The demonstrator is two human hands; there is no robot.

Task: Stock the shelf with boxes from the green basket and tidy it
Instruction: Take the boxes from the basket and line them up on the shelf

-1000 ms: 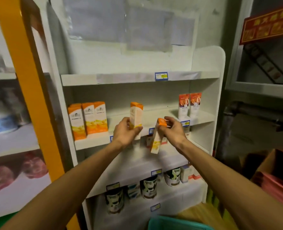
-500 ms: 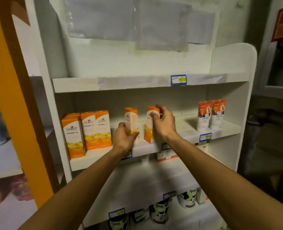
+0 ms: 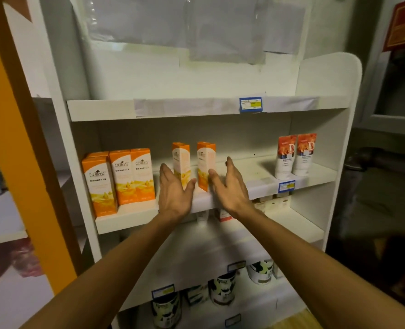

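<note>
Two slim orange-and-white boxes stand upright on the middle shelf (image 3: 263,186) of the white rack, the left box (image 3: 181,160) and the right box (image 3: 206,162) a small gap apart. My left hand (image 3: 174,193) is open just in front of the left box, fingers spread, thumb near its base. My right hand (image 3: 230,188) is open in front and to the right of the right box, its thumb close to the box's lower edge. Neither hand grips anything. The green basket is out of view.
Three wider orange boxes (image 3: 120,176) stand at the shelf's left end, two white-and-red tubes (image 3: 296,154) at its right end. Cans (image 3: 221,290) sit on a lower shelf. An orange upright (image 3: 13,138) stands at the left.
Both hands set the two slim boxes upright on the middle shelf, then let go and opened. The view moved closer and upward, and the basket left the frame.
</note>
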